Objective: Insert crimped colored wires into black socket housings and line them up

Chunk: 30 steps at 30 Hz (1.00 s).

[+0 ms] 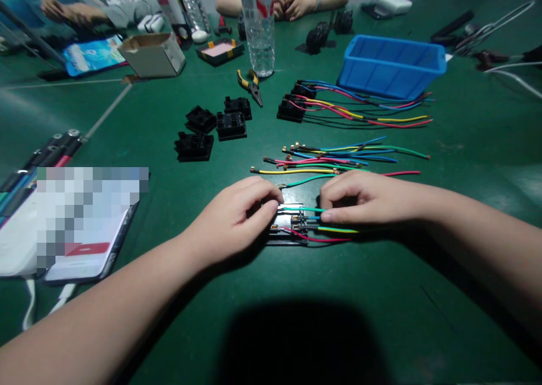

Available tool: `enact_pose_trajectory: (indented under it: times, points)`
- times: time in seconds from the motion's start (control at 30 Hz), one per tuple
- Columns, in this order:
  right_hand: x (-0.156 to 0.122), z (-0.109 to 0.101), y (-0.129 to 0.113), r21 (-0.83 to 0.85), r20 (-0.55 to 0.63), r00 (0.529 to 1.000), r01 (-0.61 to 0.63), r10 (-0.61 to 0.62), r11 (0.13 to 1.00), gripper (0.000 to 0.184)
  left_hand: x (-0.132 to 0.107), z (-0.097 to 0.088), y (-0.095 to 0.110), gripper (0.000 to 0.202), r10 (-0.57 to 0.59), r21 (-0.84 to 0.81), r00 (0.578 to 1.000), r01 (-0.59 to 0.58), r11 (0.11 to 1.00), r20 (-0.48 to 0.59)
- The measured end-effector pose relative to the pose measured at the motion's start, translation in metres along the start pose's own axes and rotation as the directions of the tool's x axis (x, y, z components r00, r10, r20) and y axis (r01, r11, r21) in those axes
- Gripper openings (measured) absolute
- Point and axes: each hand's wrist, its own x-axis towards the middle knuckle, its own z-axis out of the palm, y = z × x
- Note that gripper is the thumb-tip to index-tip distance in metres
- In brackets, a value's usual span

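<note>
On the green table in front of me lies a black plastic socket housing with pale metal inside. Red, blue and yellow-green wires run out of it to the right. My left hand is closed at the housing's upper left, thumb and index finger at the terminal end of a green wire. That wire's other end passes into my right hand, its thumb and fingers pinched together. A blue wire runs close under the right thumb. Just beyond my hands several loose coloured wires with metal terminals lie side by side.
Several black housings sit farther left; wired ones lie right of them. Beyond are yellow-handled pliers, a water bottle, a cardboard box and a blue bin. A phone lies left. Other people's hands show at the back.
</note>
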Motion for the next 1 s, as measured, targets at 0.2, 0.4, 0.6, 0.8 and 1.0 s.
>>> enact_pose_trajectory:
  times: [0.2, 0.4, 0.6, 0.8, 1.0]
  points:
    - [0.001, 0.0, 0.002, 0.011, 0.014, 1.0, 0.013, -0.013, 1.0, 0.036, 0.003, 0.006, -0.002, 0.033, -0.06, -0.037, 0.998, 0.061, 0.997, 0.012]
    - [0.001, 0.0, 0.004, 0.015, 0.023, 1.0, 0.02, -0.021, 1.0, 0.035, 0.005, 0.007, 0.001, 0.03, -0.071, -0.024, 0.996, 0.072, 0.997, 0.051]
    - [0.001, -0.001, 0.003, 0.018, 0.024, 0.999, 0.027, -0.028, 0.999, 0.034, 0.008, 0.006, 0.002, 0.033, -0.081, -0.026, 0.994, 0.084, 0.996, 0.077]
    - [0.001, -0.001, 0.0, -0.015, 0.026, 1.0, 0.011, -0.01, 1.0, 0.037, 0.007, 0.008, -0.005, 0.033, -0.046, -0.026, 0.997, 0.048, 0.999, 0.054]
    - [0.0, -0.001, 0.001, -0.005, 0.017, 1.0, 0.007, -0.006, 1.0, 0.038, 0.007, 0.012, -0.009, 0.031, -0.081, -0.068, 0.997, 0.08, 0.994, -0.016]
